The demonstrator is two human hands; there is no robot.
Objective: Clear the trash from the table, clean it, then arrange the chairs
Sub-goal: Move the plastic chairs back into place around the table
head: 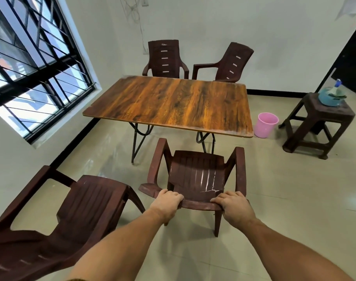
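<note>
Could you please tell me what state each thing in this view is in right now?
Table: bare, upright.
Held chair: gripped at its backrest top.
Left hand: closed on it.
Right hand: closed on it.
Near-left chair: standing, untouched.
Far chairs: upright behind the table.
Pink bin: upright.

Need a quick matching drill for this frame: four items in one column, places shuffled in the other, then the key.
Items:
1. pink bucket
2. blue bowl
3. gripped chair
4. angled chair

Places:
A. on the brown stool
B. far side of the table, turned sideways
C. on the floor by the table's right end
D. near side, backrest held by the left hand and right hand

Pairs: 1-C, 2-A, 3-D, 4-B
</note>
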